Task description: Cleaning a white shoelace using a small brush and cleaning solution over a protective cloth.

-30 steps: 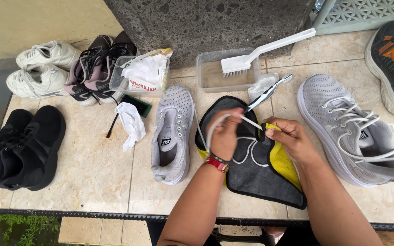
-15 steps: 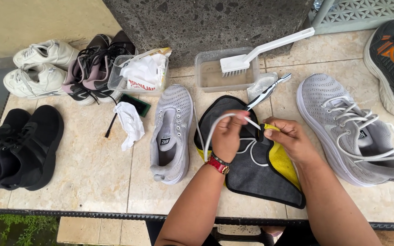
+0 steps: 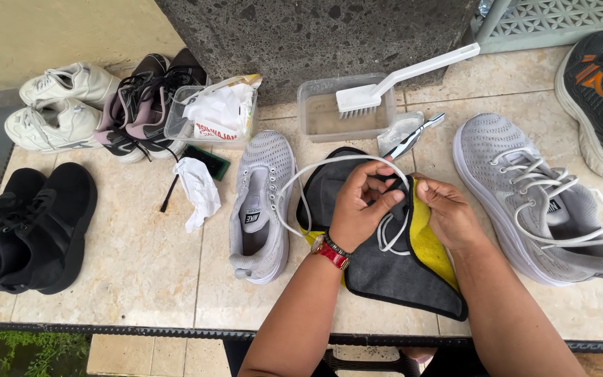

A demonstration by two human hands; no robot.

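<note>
At the centre of the frame, over a dark grey and yellow cloth (image 3: 399,276) spread on the tiled counter (image 3: 141,272), the left hand (image 3: 361,204) is clamped on a white shoelace (image 3: 315,167), fingers curled around it. The lace arcs up and left in a loop, then trails down onto the cloth. Just right of it, the right hand (image 3: 448,213) has its fingers drawn together, pinching the lace's other part against the cloth's yellow edge. A laceless grey sneaker (image 3: 261,202) lies left of the cloth; its laced mate (image 3: 535,199) lies to the right. Above the hands sit a clear tub (image 3: 315,115) with a white brush (image 3: 399,80) across it, while a crumpled white tissue (image 3: 200,190) rests farther left.
</note>
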